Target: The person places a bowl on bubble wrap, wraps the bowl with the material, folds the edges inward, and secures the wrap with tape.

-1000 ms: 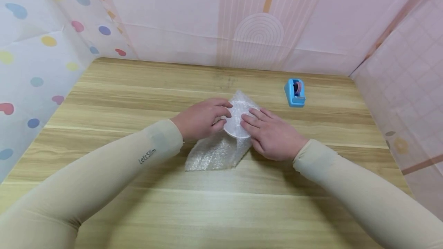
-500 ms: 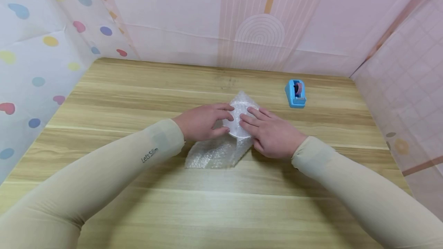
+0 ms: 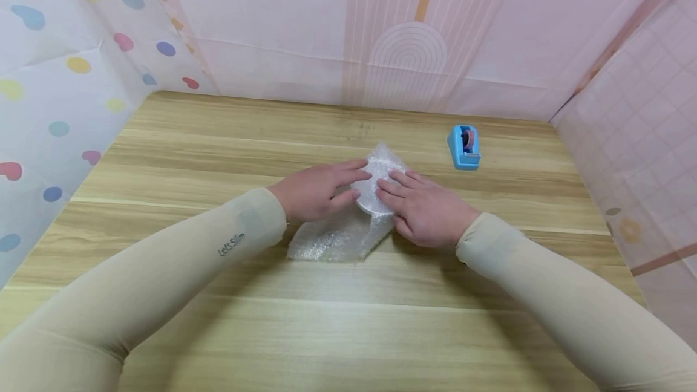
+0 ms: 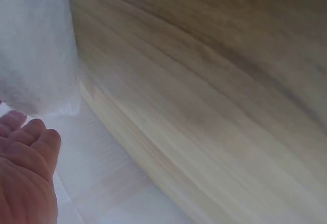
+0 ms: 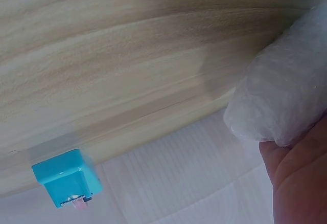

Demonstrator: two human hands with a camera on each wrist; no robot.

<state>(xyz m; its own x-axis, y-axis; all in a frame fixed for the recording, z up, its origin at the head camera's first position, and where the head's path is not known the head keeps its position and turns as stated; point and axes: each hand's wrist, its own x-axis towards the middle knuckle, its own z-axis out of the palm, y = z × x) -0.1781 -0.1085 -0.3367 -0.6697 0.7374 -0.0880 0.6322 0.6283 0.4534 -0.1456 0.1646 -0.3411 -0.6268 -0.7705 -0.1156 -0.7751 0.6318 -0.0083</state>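
Observation:
A white round-topped object (image 3: 368, 199) lies wrapped in bubble wrap (image 3: 329, 239) near the middle of the table. Its exact kind cannot be told through the wrap. From the left, my left hand (image 3: 318, 191) reaches over the rim with fairly straight fingers near the top. My right hand (image 3: 432, 210) rests on the right part of the top, fingers extended. One flap of the wrap spreads toward me, and a corner points away behind. Both wrist views show the side of the wrapped bundle (image 4: 36, 45), with fingertips close against it.
A light blue tape dispenser (image 3: 464, 147) with a pink roll stands at the back right of the wood-grain table (image 3: 348, 331). Patterned sheets (image 3: 272, 23) hang behind and on both sides.
My left fingers have straightened a little and reach slightly farther over the round top. The near flap of wrap has shifted slightly away from me. The right hand stays on top.

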